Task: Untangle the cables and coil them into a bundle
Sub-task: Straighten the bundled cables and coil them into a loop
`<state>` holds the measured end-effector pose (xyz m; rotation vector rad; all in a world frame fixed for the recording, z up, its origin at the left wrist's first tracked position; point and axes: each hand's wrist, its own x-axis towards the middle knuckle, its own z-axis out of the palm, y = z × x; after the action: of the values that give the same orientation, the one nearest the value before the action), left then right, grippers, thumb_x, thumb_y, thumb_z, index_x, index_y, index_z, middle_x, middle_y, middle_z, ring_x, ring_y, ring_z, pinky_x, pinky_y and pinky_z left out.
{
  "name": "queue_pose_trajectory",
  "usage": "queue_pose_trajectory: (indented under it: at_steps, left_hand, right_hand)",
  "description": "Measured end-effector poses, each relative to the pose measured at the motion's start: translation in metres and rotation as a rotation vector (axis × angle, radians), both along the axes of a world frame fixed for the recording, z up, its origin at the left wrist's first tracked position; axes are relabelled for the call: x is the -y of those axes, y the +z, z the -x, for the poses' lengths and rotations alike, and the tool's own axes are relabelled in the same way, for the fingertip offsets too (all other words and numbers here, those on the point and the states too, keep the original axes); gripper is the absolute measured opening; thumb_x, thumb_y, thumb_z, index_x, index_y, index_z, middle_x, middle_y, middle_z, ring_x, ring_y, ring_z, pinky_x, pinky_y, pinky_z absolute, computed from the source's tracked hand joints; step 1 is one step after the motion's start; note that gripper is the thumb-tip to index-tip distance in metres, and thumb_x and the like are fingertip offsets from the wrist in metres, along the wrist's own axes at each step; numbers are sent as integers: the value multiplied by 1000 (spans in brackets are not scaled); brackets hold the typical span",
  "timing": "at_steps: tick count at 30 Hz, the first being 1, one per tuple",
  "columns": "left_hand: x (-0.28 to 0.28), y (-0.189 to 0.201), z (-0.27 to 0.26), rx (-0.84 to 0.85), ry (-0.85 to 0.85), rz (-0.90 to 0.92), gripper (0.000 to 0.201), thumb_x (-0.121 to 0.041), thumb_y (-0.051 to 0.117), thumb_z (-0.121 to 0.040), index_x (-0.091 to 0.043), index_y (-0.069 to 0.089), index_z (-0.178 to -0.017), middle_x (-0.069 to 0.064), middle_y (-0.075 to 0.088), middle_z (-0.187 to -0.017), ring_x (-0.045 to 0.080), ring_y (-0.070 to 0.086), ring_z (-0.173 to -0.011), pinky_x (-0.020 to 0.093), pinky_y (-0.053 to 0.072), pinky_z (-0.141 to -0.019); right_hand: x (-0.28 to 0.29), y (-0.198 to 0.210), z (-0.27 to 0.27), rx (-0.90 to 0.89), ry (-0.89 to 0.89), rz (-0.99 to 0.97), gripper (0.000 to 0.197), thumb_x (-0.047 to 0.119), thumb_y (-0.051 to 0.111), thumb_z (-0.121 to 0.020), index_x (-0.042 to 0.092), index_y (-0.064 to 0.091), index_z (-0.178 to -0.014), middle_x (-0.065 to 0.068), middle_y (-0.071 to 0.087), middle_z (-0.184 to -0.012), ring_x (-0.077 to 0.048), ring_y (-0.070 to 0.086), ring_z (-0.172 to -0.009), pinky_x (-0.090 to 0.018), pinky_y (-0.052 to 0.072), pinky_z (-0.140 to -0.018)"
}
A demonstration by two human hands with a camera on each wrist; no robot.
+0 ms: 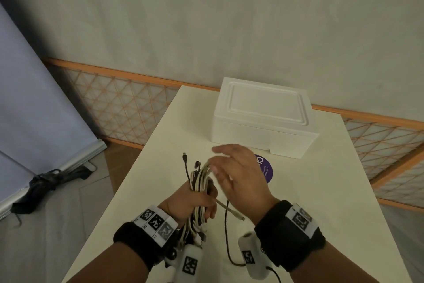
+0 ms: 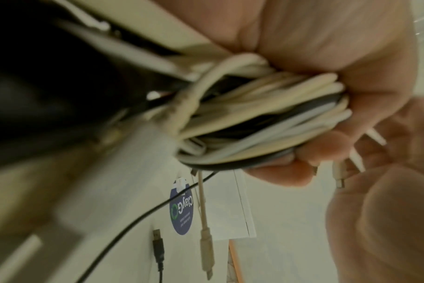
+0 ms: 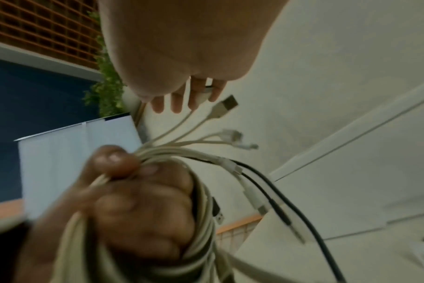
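My left hand (image 1: 183, 200) grips a coiled bundle of white and black cables (image 1: 199, 179) above the near part of the table; in the left wrist view its fingers (image 2: 291, 172) curl round the bundle (image 2: 266, 118). Several plug ends stick out of the top of the coil (image 3: 230, 134). My right hand (image 1: 238, 172) is open with straight fingers, against the right side of the coil's upper loop. A loose black cable (image 1: 227, 236) hangs from the bundle onto the table, and a beige plug end (image 1: 236, 214) sticks out to the right.
A closed white foam box (image 1: 263, 117) stands at the back of the white table (image 1: 321, 191). A round purple sticker (image 1: 267, 170) lies in front of it. The table's left edge drops to the floor, where a black object (image 1: 46, 181) lies.
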<state>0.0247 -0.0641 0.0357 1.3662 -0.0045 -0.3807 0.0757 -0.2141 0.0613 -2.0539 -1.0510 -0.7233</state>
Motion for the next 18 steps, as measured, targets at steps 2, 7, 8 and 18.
queue_pose_trajectory:
  at_steps: [2, 7, 8, 18]
  left_hand:
    - [0, 0, -2, 47, -77, -110, 12, -14, 66, -62, -10, 61, -52, 1, 59, -51, 11, 59, -50, 24, 47, -56]
    - [11, 4, 7, 44, -161, 21, 9, -11, 63, -60, -13, 62, -51, 4, 58, -49, 18, 56, -47, 31, 45, -59]
    - [11, 2, 8, 49, -190, 56, 8, -7, 63, -62, -11, 60, -55, 4, 56, -50, 18, 56, -46, 32, 44, -60]
    - [16, 3, 2, 68, -313, 479, 17, -18, 74, -67, -11, 59, -71, 3, 63, -52, 17, 60, -53, 23, 43, -55]
  right_hand:
    - [-9, -6, 4, 80, 142, 128, 26, 30, 48, -97, 14, 69, -96, -1, 65, -109, -19, 55, -107, -34, 37, -100]
    - [-3, -14, -1, -397, 276, 123, 37, 46, 34, -98, 19, 59, -97, 9, 60, -94, -5, 55, -94, -40, 39, -97]
    - [0, -15, -2, -547, 319, 75, 43, 48, 34, -97, 14, 60, -96, 6, 61, -91, -6, 56, -89, -35, 44, -91]
    - [-8, -15, -6, -1187, 172, -261, 67, 56, 35, -94, -5, 44, -66, -11, 42, -64, -19, 41, -64, -31, 39, -68]
